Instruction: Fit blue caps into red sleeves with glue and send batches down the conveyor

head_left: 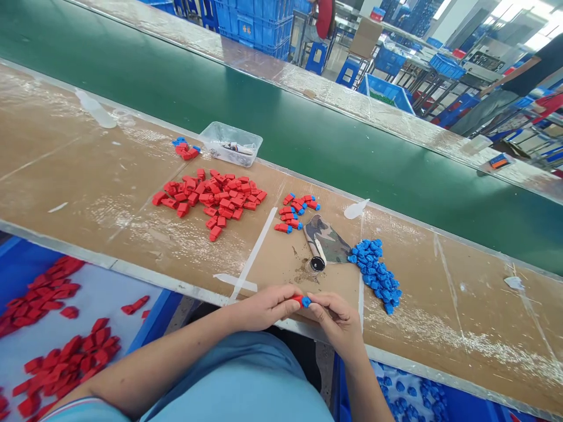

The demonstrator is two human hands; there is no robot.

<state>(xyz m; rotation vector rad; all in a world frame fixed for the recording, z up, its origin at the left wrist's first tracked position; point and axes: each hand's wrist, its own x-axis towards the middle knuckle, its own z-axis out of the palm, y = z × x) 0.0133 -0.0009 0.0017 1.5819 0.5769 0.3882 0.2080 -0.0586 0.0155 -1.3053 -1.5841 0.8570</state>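
My left hand (264, 306) pinches a small red plastic piece (298, 298) over the table's near edge. Against its right end sits a small blue plastic piece (306, 302), gripped by the fingertips of my right hand (342, 323). Whether the two are pressed fully together I cannot tell. Just beyond my hands stands a small open jar of dark liquid (317, 265), with a white stick-like tool (319, 249) by it on a camouflage cloth (333, 239). Behind these lie several red pieces with blue ends (288, 227).
Loose red pieces (220, 196) are heaped to the left, blue pieces (376, 272) to the right. A clear plastic tub (233, 158) stands beside the green conveyor belt (281, 117). Below the table edge are bins of red parts (70, 357) and blue parts (409, 395). People are in the background.
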